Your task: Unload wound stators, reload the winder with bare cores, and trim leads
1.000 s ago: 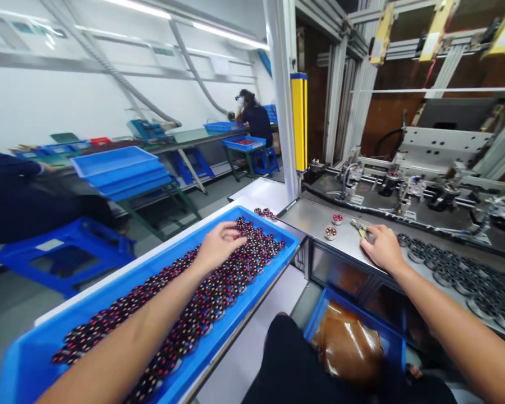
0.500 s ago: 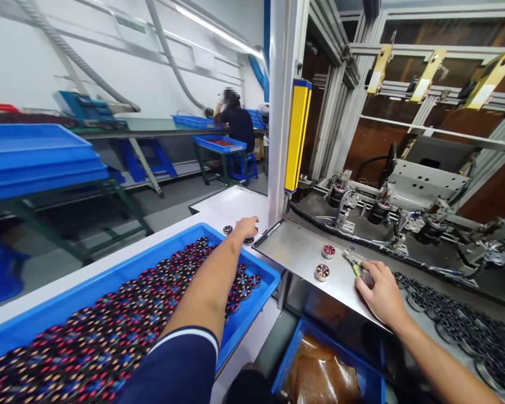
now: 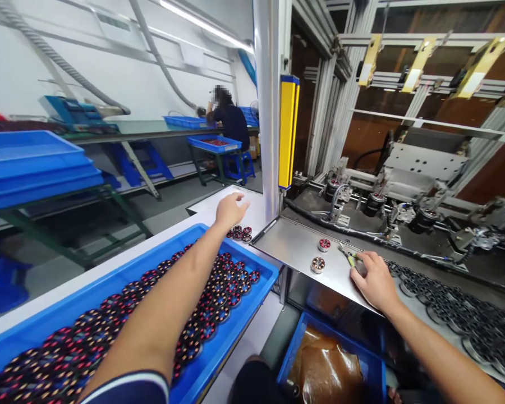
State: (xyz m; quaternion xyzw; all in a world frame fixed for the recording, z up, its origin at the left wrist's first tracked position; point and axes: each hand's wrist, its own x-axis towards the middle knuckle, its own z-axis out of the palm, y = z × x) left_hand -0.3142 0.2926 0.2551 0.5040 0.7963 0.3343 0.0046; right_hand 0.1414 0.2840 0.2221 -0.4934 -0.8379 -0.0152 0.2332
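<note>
My left hand is held over the white tabletop, its fingers apart and nothing visible in them. Just below it lies a small group of motor stators with red and copper windings. My right hand rests on the steel plate, closed around the green handles of small pliers, jaws pointing away to the left. To the left of the pliers, a red-wound motor part and a copper-wound one sit on the plate. Beneath my left arm, a blue tray holds many more stators.
Dark metal rings are heaped right of my right hand. Behind the plate stands a machine with fixtures, beside a yellow safety sensor bar. A blue bin holds brown film below. A person sits at a far bench.
My left hand has come up off the group of stators and moved further back, leaving them in sight. The right hand stays at the pliers. The view has shifted slightly.
</note>
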